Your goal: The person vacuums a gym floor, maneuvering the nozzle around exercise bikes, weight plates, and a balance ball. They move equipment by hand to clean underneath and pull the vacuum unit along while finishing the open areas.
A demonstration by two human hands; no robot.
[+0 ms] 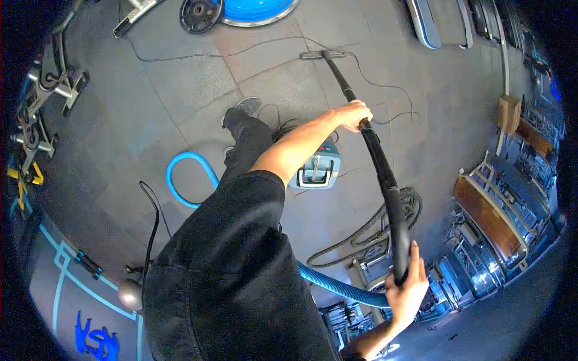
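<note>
Grey rubber-tiled gym floor [180, 84] carries everything — a blue hose [186, 174] loops across its middle toward the vacuum canister [316, 171]. From there the long black vacuum wand [379, 168] slants to its floor nozzle [323, 55] near the far edge. Left hand [352, 114] is closed round the wand's middle; right hand [408, 289] is wrapped round its near end — both gripping firmly.

A black vacuum wand [376, 156], a blue hose [186, 174], grey floor tiles [150, 90].
</note>
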